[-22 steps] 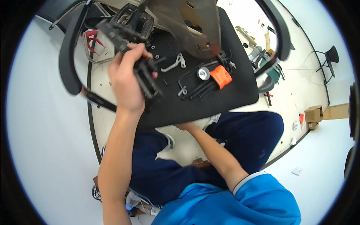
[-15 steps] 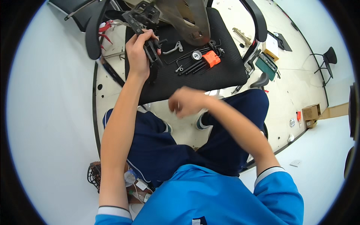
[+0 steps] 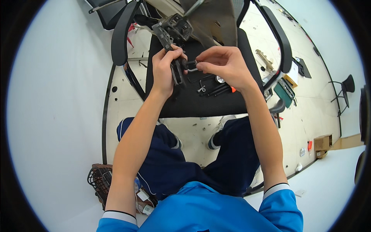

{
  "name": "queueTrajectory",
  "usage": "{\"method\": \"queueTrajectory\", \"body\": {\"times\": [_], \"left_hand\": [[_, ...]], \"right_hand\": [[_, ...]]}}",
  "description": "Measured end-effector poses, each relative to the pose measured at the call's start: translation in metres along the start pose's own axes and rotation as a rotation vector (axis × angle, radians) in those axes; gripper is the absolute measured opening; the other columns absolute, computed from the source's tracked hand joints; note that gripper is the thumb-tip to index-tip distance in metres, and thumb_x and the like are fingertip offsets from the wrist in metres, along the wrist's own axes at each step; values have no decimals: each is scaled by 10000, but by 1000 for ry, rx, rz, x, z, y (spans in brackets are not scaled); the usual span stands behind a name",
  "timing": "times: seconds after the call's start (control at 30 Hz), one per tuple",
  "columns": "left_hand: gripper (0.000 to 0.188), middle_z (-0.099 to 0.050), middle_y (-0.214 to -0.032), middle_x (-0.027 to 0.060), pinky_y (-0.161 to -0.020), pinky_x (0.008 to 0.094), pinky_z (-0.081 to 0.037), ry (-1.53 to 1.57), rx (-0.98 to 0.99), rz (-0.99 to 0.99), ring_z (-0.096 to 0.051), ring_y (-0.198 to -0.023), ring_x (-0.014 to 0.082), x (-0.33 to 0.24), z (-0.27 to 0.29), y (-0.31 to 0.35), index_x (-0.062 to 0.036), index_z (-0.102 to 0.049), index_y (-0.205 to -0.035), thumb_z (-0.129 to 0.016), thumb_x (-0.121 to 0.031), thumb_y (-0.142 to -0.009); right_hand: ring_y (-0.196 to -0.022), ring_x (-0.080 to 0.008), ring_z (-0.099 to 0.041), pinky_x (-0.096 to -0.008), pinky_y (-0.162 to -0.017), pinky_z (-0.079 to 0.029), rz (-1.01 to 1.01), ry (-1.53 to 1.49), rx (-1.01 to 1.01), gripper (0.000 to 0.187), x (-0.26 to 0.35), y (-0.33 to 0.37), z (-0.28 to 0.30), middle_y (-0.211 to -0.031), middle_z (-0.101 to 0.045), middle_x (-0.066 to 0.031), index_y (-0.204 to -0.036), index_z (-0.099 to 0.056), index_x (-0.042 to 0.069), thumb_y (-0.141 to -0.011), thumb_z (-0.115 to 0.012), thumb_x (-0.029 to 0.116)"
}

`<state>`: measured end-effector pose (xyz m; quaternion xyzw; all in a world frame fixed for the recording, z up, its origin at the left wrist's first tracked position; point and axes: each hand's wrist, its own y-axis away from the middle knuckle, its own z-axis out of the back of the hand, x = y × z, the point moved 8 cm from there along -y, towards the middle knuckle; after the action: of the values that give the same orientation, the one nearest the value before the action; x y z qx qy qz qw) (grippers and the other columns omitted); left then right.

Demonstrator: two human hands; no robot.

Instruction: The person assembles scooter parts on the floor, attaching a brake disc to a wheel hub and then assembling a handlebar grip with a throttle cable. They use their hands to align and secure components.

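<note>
My left hand [image 3: 164, 71] is closed around a long, dark metal mechanical part [image 3: 164, 36], held tilted over the black chair seat [image 3: 170, 106]. A black toothed, pedal-like piece [image 3: 178, 27] sits beside its far end; I cannot tell whether they are joined. My right hand [image 3: 228, 65] pinches a small black cylindrical piece [image 3: 192, 65] against the side of the part, near my left fingertips. Below my hands on the seat are several black hex keys [image 3: 218, 91], a small silver metal piece [image 3: 201, 86] and a round silver piece [image 3: 220, 79], partly covered by my right hand.
Armrests flank the seat, left [image 3: 119, 38] and right [image 3: 276, 34]. A large brownish-grey panel [image 3: 216, 19] stands at its back. On the floor to the right lie a green tool case [image 3: 285, 92], a tan metal part [image 3: 264, 60] and a cardboard box [image 3: 322, 143].
My right hand has moved up from above my lap to the dark part and now pinches the small black piece there. The chair appears lower and further right in view.
</note>
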<state>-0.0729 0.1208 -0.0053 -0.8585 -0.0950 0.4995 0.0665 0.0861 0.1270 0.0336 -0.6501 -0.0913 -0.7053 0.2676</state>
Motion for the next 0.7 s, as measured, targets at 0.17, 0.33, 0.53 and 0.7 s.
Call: {"method": "queueTrajectory", "body": {"times": [0.17, 0.33, 0.53, 0.7], "left_hand": [[138, -563, -716, 96, -552, 289, -466, -92, -23, 66, -557, -601, 177, 1, 3, -6, -31, -543, -864, -541, -163, -902], [154, -598, -769, 79, -605, 268, -453, -332, -17, -93, -548, -655, 135, -5, -1, -5, -8, -568, -851, -534, -142, -920], [146, -603, -797, 71, -708, 238, -412, -319, 55, -141, -529, -737, 109, -7, -11, 3, -3, -570, -857, -530, -126, -925], [142, -598, -763, 15, -697, 227, -416, -213, -11, -99, -534, -722, 78, -3, -12, 3, -3, -607, -833, -578, -111, -919]], "right_hand": [[-835, -142, -713, -257, -792, -566, 23, 3, 70, 207, 3, -16, 1, -879, -733, -108, -983, -721, -61, -804, -749, 39], [-757, -108, -679, -226, -718, -555, 196, 139, 22, 174, 12, -14, -4, -869, -715, -87, -939, -738, -49, -773, -749, 2], [-747, -110, -697, -217, -696, -559, -20, -134, -10, 220, -11, -9, -3, -854, -719, -95, -962, -720, -53, -781, -794, 47], [-758, -112, -697, -218, -697, -560, -16, -143, -55, 219, -8, -2, 5, -856, -724, -98, -968, -709, -53, -791, -799, 42]]}}
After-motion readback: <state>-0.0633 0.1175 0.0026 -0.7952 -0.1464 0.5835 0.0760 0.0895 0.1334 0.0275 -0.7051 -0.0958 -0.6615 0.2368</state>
